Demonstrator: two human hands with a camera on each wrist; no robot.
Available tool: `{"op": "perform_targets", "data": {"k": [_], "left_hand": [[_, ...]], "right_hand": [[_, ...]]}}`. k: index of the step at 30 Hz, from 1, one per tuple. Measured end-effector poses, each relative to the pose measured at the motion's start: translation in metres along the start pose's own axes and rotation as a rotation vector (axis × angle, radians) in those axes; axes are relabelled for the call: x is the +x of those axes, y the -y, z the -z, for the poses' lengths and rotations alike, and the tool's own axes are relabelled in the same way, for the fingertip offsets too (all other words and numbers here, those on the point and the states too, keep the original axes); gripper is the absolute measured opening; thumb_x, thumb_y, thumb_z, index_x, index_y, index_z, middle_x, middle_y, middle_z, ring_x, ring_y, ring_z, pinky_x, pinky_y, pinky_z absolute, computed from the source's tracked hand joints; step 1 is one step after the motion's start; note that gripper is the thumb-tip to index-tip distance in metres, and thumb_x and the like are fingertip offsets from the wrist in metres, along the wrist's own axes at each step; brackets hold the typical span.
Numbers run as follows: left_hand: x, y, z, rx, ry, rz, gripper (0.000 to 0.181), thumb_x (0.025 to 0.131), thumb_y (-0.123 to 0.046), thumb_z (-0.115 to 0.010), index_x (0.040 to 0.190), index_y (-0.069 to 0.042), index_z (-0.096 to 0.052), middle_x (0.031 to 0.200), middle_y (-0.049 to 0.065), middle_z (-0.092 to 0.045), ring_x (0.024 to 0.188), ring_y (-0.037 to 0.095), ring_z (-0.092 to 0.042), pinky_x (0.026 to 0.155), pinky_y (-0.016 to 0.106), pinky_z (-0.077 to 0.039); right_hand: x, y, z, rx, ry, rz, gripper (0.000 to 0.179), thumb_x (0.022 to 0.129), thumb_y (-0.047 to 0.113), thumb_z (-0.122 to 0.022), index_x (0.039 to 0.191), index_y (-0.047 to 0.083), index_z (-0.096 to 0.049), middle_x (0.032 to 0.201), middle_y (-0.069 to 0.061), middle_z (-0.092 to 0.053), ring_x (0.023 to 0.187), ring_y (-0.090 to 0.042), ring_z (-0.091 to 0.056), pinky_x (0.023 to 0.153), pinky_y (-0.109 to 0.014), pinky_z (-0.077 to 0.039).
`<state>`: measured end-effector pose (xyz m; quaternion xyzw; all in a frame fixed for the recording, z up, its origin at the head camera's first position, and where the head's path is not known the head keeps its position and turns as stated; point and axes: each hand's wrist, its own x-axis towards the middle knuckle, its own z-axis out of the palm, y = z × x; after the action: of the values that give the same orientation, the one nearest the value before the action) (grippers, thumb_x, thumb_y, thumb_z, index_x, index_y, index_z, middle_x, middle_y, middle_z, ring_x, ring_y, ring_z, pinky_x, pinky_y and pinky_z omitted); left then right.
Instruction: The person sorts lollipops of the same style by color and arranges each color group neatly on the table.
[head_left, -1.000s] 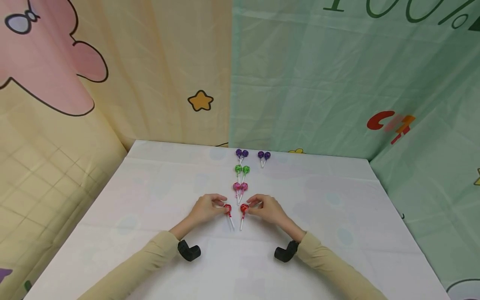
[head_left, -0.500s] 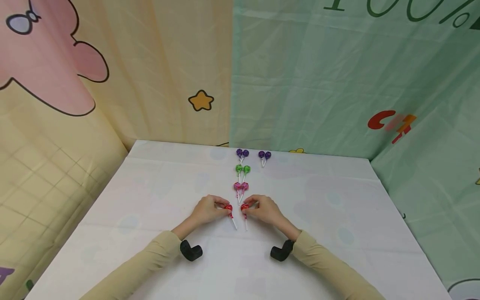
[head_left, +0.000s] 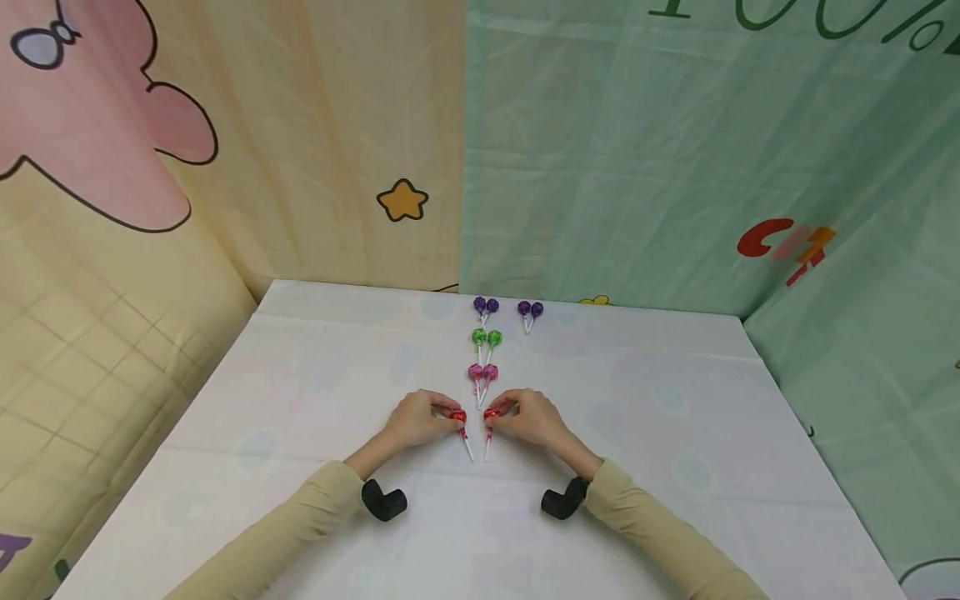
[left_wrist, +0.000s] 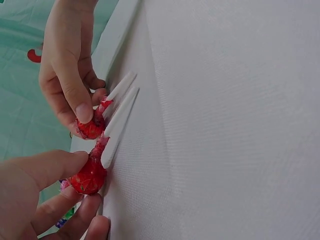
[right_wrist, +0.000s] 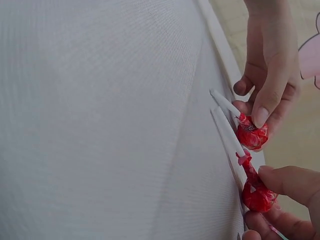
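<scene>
In the head view my left hand [head_left: 420, 418] pinches the candy end of a red-wrapped lollipop [left_wrist: 89, 177] between thumb and fingers. My right hand [head_left: 534, 418] pinches a second red lollipop [right_wrist: 259, 198] the same way, a short gap to the right. Both white sticks point toward the near side and lean slightly in toward each other, close over the white table. Just beyond the hands lie two pink lollipops [head_left: 491, 372], side by side with crossing sticks.
Farther back in the same column are two green lollipops [head_left: 494, 338] and two purple lollipops [head_left: 480, 304]. Another purple pair [head_left: 524, 308] lies to their right near the far edge of the table [head_left: 337, 333]. Printed curtains [head_left: 600, 167] hang behind.
The right hand has shifted slightly left with its red lollipop and the left hand slightly right, so the two are closer together. The right lollipop's stick swung right, then partly back.
</scene>
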<state>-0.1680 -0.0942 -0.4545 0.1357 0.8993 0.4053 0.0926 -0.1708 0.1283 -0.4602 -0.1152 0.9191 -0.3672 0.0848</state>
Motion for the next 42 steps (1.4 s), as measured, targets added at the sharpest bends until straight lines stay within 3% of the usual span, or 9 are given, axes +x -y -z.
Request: {"op": "perform_targets", "data": {"k": [8, 25, 42], "left_hand": [[0.004, -0.005, -0.003, -0.054, 0.028, -0.021, 0.023, 0.078, -0.019, -0.078, 0.099, -0.009, -0.075, 0.083, 0.000, -0.073, 0.067, 0.005, -0.060, 0.062, 0.023, -0.045], [0.016, -0.007, -0.006, -0.062, 0.056, -0.033, 0.026, 0.079, -0.014, -0.077, 0.104, -0.005, -0.074, 0.098, 0.010, -0.075, 0.073, 0.009, -0.064, 0.059, 0.022, -0.045], [0.014, -0.009, -0.007, -0.054, 0.043, -0.026, 0.025, 0.080, -0.012, -0.075, 0.104, -0.004, -0.074, 0.099, 0.010, -0.075, 0.073, 0.009, -0.064, 0.058, 0.020, -0.045]], "right_hand": [[-0.002, -0.001, 0.003, 0.012, -0.007, 0.003, 0.019, 0.080, 0.027, -0.077, 0.094, 0.015, -0.074, 0.078, 0.003, -0.068, 0.057, -0.009, -0.049, 0.051, -0.022, -0.035], [-0.001, 0.001, -0.001, 0.015, -0.001, 0.008, 0.021, 0.081, 0.028, -0.077, 0.095, 0.014, -0.073, 0.083, 0.001, -0.071, 0.057, -0.008, -0.049, 0.050, -0.022, -0.036], [0.001, 0.002, -0.004, 0.000, -0.009, 0.007, 0.021, 0.081, 0.028, -0.077, 0.095, 0.014, -0.072, 0.082, 0.002, -0.068, 0.060, -0.010, -0.049, 0.052, -0.022, -0.035]]}}
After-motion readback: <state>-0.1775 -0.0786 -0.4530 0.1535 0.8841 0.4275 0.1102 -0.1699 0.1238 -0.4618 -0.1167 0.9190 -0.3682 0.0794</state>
